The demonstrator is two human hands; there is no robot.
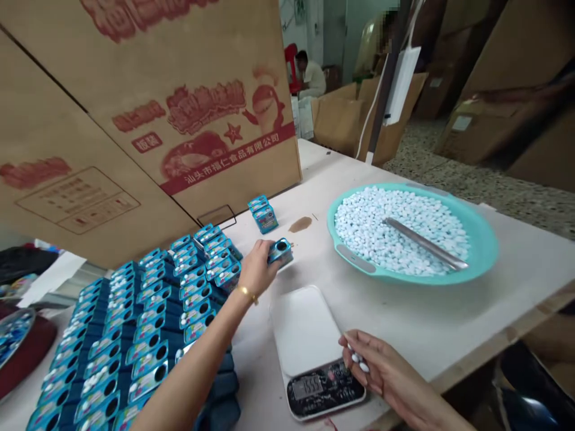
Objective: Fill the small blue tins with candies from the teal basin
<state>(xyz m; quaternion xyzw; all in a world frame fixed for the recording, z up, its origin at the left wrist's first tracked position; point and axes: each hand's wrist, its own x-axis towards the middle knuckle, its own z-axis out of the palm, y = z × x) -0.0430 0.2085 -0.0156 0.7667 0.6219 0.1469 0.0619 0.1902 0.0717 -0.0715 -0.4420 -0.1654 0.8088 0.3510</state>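
My left hand [257, 268], with a gold bracelet at the wrist, is closed around a small blue box [284, 251] with a dark round hole in its top. The box is above the table, just behind the kitchen scale [305, 329]. At the right edge of the scale, my right hand [381, 362] is curled around several white candies [359, 361]. The scale's white platform carries nothing, and its dark display is lit. Many more blue boxes [155, 323] stand in rows at the left, some with white candies lying on top.
A turquoise basin [483, 242] of white candies, with a metal scoop [424, 242] in it, stands at the right. Two or so blue boxes [265, 218] sit near a large carton [215, 120]. A red bowl [38, 344] is far left. Another person [312, 78] sits in the background.
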